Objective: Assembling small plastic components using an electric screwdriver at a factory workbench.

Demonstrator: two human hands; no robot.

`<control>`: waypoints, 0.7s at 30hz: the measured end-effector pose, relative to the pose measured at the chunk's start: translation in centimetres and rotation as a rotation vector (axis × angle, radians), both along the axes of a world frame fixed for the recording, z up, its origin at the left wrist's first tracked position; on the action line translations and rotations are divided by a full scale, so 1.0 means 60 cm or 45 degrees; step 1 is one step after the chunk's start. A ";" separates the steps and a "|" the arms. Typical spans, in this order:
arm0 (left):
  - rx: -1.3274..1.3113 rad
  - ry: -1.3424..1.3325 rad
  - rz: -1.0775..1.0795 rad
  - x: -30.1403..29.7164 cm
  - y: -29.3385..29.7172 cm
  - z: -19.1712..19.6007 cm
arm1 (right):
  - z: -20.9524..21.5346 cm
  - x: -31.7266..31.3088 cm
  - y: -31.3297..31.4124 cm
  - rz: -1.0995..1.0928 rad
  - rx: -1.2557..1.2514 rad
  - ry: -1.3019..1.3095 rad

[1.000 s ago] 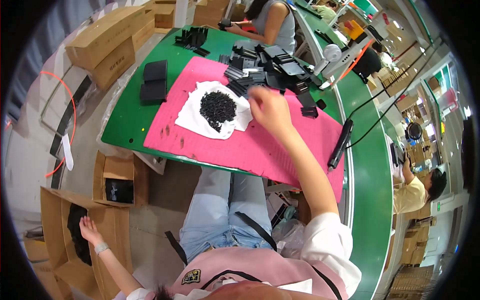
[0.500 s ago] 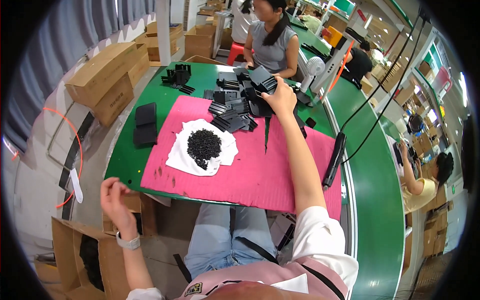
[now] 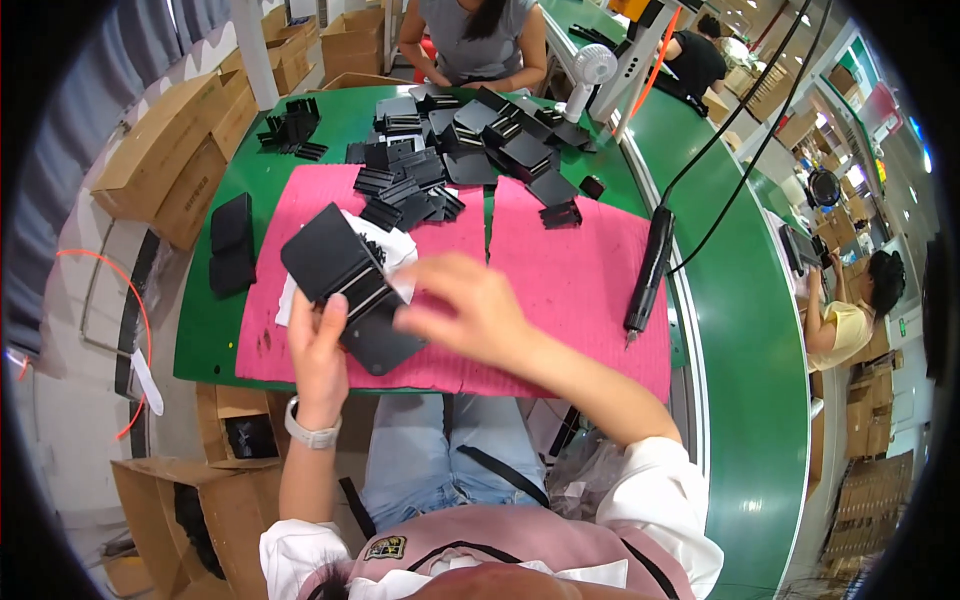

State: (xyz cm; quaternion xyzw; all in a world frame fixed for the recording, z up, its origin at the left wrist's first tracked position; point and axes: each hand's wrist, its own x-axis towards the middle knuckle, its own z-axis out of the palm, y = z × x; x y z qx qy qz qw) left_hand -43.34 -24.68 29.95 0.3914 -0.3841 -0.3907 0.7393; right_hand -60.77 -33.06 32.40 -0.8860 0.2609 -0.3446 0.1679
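Observation:
My left hand (image 3: 320,350) grips a black plastic part (image 3: 330,252), two flat plates joined by a ridged, slotted middle, tilted above the pink mat (image 3: 580,300). My right hand (image 3: 470,308) is beside its right edge, slightly blurred, with thumb and fingers apart; whether the fingertips touch the part is unclear. Beneath the held part, a white cloth (image 3: 402,250) bears small black pieces, mostly hidden now. Farther back lies a heap of similar black plastic parts (image 3: 470,165), partly over the mat's far edge.
On the green table, two black plates (image 3: 231,245) lie at left and a dark stack (image 3: 290,128) farther back. A corded electric screwdriver (image 3: 652,275) rests at right. A small white fan (image 3: 594,66) stands behind. Across the table sits a person (image 3: 480,45). Cardboard boxes (image 3: 215,520) stand lower left.
My right hand has come back from the heap toward me. A black part is now in my left hand, which has moved from the table's left edge over the mat. The view has shifted.

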 end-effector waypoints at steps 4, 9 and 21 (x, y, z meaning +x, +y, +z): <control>-0.009 -0.050 -0.014 0.029 0.025 0.000 | -0.034 0.001 -0.142 -0.458 -0.237 0.143; 0.054 -0.035 0.029 0.037 0.030 0.003 | -0.058 0.012 -0.206 -0.424 -0.173 0.337; 0.172 0.096 -0.253 -0.034 -0.047 0.014 | 0.008 -0.098 -0.166 0.023 1.465 -0.616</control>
